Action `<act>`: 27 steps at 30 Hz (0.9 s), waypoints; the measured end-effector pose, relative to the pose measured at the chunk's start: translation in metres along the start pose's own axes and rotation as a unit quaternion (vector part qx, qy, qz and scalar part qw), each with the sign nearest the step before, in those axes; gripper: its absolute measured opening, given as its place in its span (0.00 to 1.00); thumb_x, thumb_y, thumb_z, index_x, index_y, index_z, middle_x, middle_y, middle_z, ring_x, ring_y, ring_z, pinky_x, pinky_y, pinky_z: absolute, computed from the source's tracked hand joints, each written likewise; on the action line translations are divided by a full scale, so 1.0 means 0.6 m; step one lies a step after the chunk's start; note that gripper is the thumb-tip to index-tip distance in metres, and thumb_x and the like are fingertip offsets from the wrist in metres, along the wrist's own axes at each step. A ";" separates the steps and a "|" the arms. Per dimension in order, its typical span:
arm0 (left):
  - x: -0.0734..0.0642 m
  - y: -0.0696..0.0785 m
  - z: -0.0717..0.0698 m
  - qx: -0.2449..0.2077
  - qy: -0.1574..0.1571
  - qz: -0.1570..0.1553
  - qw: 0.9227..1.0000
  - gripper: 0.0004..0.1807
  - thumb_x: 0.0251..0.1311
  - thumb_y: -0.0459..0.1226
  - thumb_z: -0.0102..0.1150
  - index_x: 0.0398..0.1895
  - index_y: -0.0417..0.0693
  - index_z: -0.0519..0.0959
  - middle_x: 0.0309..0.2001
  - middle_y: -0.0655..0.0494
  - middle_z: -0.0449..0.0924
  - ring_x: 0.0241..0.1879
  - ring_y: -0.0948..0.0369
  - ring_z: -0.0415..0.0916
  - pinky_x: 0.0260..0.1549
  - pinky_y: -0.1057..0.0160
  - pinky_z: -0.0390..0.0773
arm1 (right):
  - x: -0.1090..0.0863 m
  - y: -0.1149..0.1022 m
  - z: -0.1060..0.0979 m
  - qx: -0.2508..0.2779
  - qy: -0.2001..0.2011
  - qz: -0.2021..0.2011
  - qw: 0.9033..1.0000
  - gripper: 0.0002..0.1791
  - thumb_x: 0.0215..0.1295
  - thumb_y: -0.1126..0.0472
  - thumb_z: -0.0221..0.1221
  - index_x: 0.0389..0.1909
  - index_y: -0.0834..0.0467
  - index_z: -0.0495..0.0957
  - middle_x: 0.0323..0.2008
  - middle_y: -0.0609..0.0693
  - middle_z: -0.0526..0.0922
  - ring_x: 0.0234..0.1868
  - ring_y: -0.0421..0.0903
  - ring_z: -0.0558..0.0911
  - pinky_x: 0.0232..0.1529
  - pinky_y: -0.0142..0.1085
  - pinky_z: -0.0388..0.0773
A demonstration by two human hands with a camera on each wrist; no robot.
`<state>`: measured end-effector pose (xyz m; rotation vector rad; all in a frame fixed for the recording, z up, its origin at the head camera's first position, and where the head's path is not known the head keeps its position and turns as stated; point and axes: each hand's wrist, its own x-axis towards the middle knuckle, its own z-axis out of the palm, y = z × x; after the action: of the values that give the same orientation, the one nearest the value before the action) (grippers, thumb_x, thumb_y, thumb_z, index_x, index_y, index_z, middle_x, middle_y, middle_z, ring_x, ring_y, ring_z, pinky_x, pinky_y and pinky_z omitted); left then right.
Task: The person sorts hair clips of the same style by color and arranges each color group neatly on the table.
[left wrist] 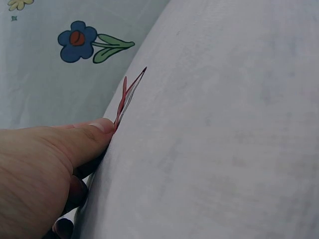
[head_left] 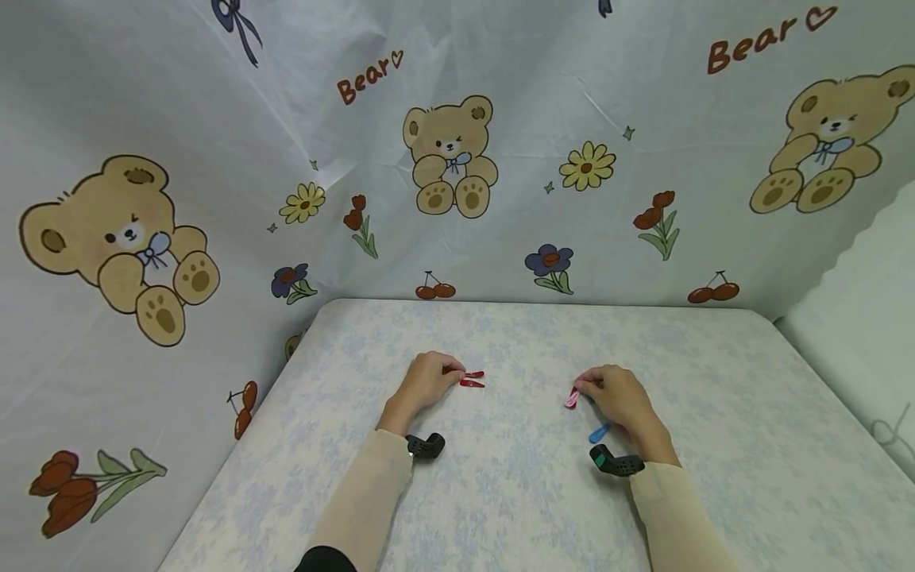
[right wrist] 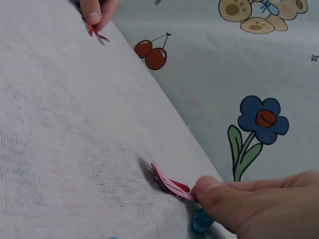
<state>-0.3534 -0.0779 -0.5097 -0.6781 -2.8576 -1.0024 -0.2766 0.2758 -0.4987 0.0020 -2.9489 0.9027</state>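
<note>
At the left of the table, my left hand [head_left: 429, 377] pinches a red hair clip [left wrist: 121, 107] between thumb and fingertips. In the head view it shows as two slim red strips; I cannot tell whether these are one clip or two. My right hand [head_left: 616, 393] pinches a pink hair clip [right wrist: 171, 185] at one end, its other end pointing away from the fingers. A red piece [right wrist: 180, 185] lies against the pink clip. Beneath the right hand, close to the wrist, is a blue hair clip [head_left: 599, 434], partly hidden in the right wrist view.
Both hands are above a pale blue-patterned tabletop [head_left: 515, 492]. A white cloth [head_left: 515, 222] printed with bears and flowers hangs behind it and along the left. At the right side a thin pale cord [head_left: 889, 433] curls against a white surface.
</note>
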 end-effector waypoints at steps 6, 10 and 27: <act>-0.001 0.000 0.000 0.001 0.001 0.000 1.000 0.06 0.67 0.43 0.63 0.39 0.57 0.89 0.38 0.63 0.87 0.40 0.64 0.81 0.43 0.60 0.80 | 0.001 0.003 -0.001 0.008 -0.008 -0.005 1.000 0.07 0.69 0.56 0.63 0.41 0.51 0.88 0.47 0.56 0.86 0.51 0.56 0.80 0.54 0.57 0.73; 0.000 0.001 0.000 0.002 0.003 0.000 1.000 0.06 0.67 0.43 0.63 0.39 0.57 0.89 0.38 0.64 0.87 0.40 0.65 0.81 0.43 0.60 0.80 | -0.001 0.002 -0.004 0.016 -0.021 -0.013 1.000 0.07 0.67 0.57 0.65 0.42 0.51 0.88 0.43 0.52 0.86 0.47 0.52 0.80 0.52 0.53 0.74; 0.002 0.003 -0.001 0.005 -0.001 -0.007 1.000 0.06 0.67 0.43 0.64 0.39 0.57 0.89 0.41 0.62 0.88 0.47 0.61 0.82 0.51 0.55 0.79 | -0.008 -0.014 -0.006 -0.004 -0.029 -0.002 1.000 0.16 0.54 0.44 0.73 0.40 0.48 0.89 0.38 0.49 0.84 0.41 0.47 0.78 0.40 0.40 0.72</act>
<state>-0.3537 -0.0767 -0.5080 -0.6588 -2.8709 -0.9884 -0.2717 0.2706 -0.4915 0.0356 -3.0042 0.9067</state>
